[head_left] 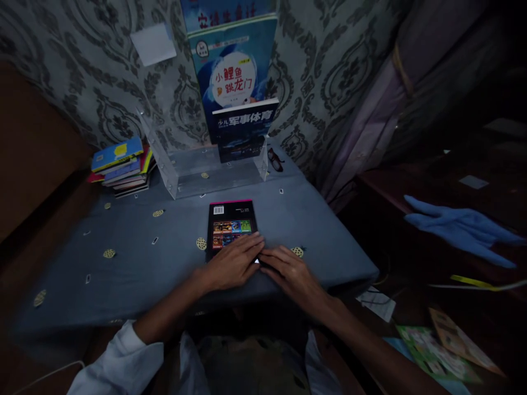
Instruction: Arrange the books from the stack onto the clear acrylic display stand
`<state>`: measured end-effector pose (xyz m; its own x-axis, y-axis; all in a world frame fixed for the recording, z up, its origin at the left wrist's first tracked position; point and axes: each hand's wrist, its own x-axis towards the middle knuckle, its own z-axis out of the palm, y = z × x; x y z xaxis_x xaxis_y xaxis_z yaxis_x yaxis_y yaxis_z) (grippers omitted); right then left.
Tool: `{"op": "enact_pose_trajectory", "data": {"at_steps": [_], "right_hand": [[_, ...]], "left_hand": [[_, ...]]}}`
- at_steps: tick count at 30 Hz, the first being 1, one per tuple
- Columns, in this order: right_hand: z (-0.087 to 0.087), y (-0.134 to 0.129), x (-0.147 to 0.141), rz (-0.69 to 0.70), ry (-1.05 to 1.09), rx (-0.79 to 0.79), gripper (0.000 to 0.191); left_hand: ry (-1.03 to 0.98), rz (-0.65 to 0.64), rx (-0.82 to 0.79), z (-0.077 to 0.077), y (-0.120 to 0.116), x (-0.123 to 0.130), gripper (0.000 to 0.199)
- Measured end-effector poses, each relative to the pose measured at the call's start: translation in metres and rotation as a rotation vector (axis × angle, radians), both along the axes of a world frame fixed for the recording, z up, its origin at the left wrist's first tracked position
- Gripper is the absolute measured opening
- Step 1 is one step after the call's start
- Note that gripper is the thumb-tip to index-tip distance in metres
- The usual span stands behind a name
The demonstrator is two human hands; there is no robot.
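A dark book (231, 215) with a pink top edge, a barcode and small coloured pictures lies flat on the table near its front edge. My left hand (234, 260) rests flat across the lower part of this book, fingers stretched out and close together. At the book's lower right corner is my right hand (291, 270), its fingers and thumb closed about the corner, where a small white triangle shows. The lower edge of the book is hidden under my hands.
A clear acrylic stand (218, 184) behind holds a dark military magazine (242, 134) and blue picture books (234, 60). Stacked books (119, 164) lie left; glasses (275, 160) lie right of the stand. A blue glove (457, 225) lies on a dark surface at right.
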<state>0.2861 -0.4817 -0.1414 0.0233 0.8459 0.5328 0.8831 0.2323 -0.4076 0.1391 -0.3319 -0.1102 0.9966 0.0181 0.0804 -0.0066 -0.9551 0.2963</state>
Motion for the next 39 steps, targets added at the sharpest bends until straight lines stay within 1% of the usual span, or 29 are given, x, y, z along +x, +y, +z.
{"op": "enact_pose_trajectory", "data": {"at_steps": [3, 6, 9, 11, 15, 19, 22, 24, 27, 29, 30, 33, 35, 37, 39], "right_hand": [[-0.002, 0.01, 0.008, -0.009, -0.035, 0.019, 0.024], [-0.005, 0.023, 0.017, -0.048, -0.046, 0.027, 0.025], [-0.004, 0.033, 0.024, -0.09, -0.037, -0.031, 0.019], [-0.003, 0.035, 0.027, -0.125, -0.026, -0.077, 0.013], [-0.003, 0.033, 0.028, -0.181, -0.01, -0.108, 0.005], [-0.007, 0.031, 0.028, -0.203, -0.015, -0.088, 0.009], [-0.008, 0.029, 0.029, -0.18, -0.032, -0.069, 0.014], [-0.005, 0.028, 0.031, -0.139, -0.026, -0.068, 0.013], [0.002, 0.025, 0.033, -0.094, 0.005, -0.095, 0.01], [0.006, 0.025, 0.033, -0.109, 0.012, -0.114, 0.01], [0.009, 0.026, 0.032, -0.121, 0.011, -0.114, 0.011], [0.014, 0.036, 0.026, -0.119, 0.007, -0.079, 0.014], [0.017, 0.05, 0.019, -0.072, -0.002, -0.058, 0.015], [0.021, 0.07, 0.009, -0.001, -0.022, -0.054, 0.017], [0.024, 0.093, -0.001, 0.087, -0.061, -0.068, 0.02]], "left_hand": [[-0.012, 0.022, 0.007, -0.003, 0.01, 0.01, 0.047], [-0.026, 0.043, 0.016, -0.005, 0.023, 0.024, 0.046], [-0.027, 0.061, 0.026, -0.004, 0.031, 0.033, 0.045], [-0.027, 0.067, 0.029, -0.003, 0.032, 0.034, 0.045], [-0.025, 0.048, 0.014, -0.004, 0.023, 0.026, 0.043], [-0.012, 0.023, 0.009, -0.006, 0.01, 0.015, 0.044], [0.011, 0.023, 0.017, -0.006, 0.0, 0.006, 0.044], [0.018, 0.031, 0.011, -0.005, -0.003, 0.001, 0.044], [0.008, 0.042, -0.016, -0.002, 0.002, -0.006, 0.044], [-0.012, 0.078, -0.025, -0.003, 0.016, -0.009, 0.044], [-0.026, 0.104, -0.023, -0.004, 0.026, -0.009, 0.043], [-0.068, 0.19, -0.006, -0.01, 0.069, -0.005, 0.042], [-0.075, 0.286, 0.003, -0.013, 0.102, 0.001, 0.042], [-0.079, 0.37, 0.006, -0.014, 0.132, 0.007, 0.042], [-0.087, 0.425, 0.005, -0.015, 0.154, 0.013, 0.042]]}}
